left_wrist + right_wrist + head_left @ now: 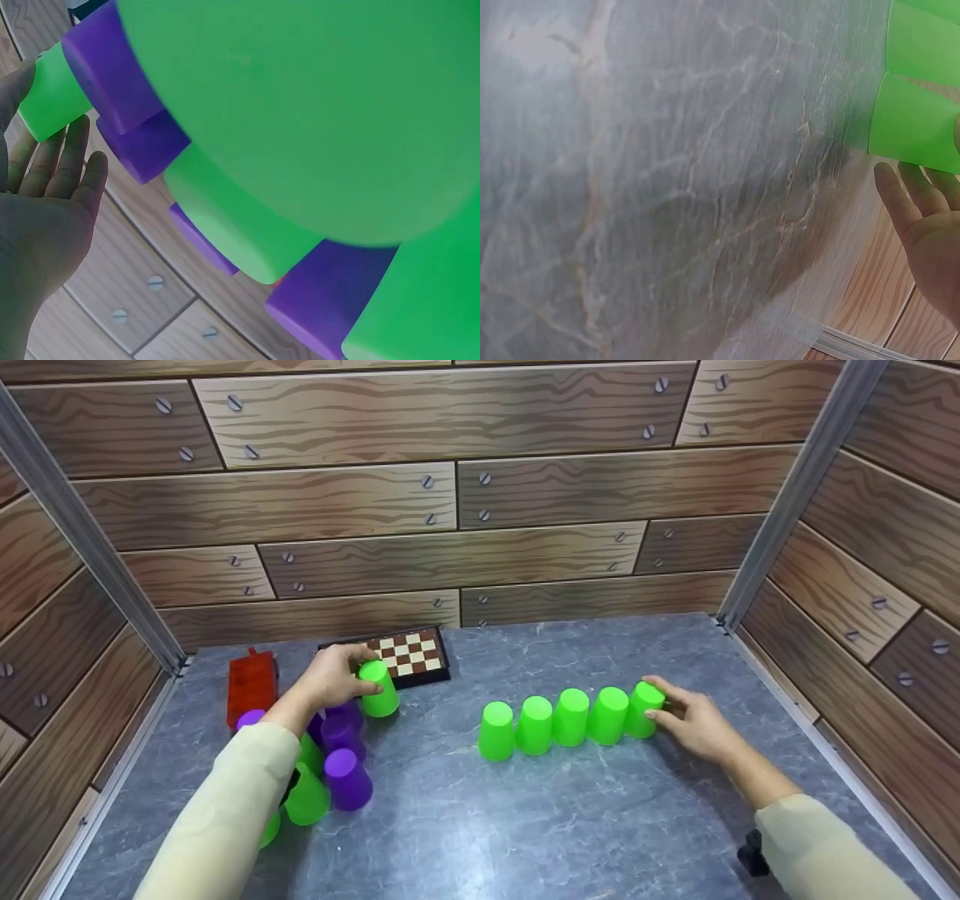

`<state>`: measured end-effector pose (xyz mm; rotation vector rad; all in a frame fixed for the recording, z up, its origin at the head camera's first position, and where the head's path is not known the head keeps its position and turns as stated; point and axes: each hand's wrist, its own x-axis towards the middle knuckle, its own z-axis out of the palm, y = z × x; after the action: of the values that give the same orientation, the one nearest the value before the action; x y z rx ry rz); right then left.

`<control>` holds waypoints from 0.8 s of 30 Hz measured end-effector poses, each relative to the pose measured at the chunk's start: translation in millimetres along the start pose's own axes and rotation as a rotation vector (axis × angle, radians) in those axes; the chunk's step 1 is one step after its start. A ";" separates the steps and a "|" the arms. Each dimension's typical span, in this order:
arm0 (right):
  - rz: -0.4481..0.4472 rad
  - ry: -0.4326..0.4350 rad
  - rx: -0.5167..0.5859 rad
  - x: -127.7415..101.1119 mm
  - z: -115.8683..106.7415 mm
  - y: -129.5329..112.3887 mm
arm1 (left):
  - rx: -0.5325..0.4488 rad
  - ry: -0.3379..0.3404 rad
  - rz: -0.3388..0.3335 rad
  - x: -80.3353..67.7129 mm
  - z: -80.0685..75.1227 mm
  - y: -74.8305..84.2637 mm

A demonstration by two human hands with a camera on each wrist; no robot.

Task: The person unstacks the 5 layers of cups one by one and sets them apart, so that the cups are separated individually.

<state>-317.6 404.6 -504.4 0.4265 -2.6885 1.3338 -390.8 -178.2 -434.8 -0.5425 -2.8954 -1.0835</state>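
My left hand point(334, 675) grips an upside-down green cup point(380, 694) between thumb and fingers, in front of a checkered game board. In the left wrist view the same green cup point(56, 94) is pinched beside the purple cups. On the right, several green cups point(535, 726) stand upside down in a slightly slanting row. At that row's right end, my right hand point(697, 724) has thumb and fingertips around the last green cup point(643, 711). The right wrist view shows this end cup point(911, 124) against its neighbour, fingers along its side.
Below my left forearm, purple cups point(349, 781) and green cups point(307, 796) stand in a cluster, partly hidden by the sleeve. A red box-like object point(253, 686) lies at the back left. The checkered board point(420, 654) is near the back wall. Wood-patterned panels point(525, 427) enclose the grey tabletop point(465, 840).
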 end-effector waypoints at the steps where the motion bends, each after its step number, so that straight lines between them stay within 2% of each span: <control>1: 0.001 0.002 -0.002 -0.1 0.1 0.1 | 0.002 -0.004 0.003 0.1 0.3 -0.8; 14: 0.010 0.011 -0.005 -0.3 0.3 -0.3 | 0.054 -0.036 0.019 2.2 3.4 -9.1; 24: 0.028 -0.007 -0.013 -0.9 -1.3 -2.2 | 0.033 -0.063 0.017 1.6 9.5 -13.8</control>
<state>-316.1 404.6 -502.2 0.3954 -2.7171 1.3237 -395.5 -181.3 -450.6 -0.6094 -2.9510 -1.0333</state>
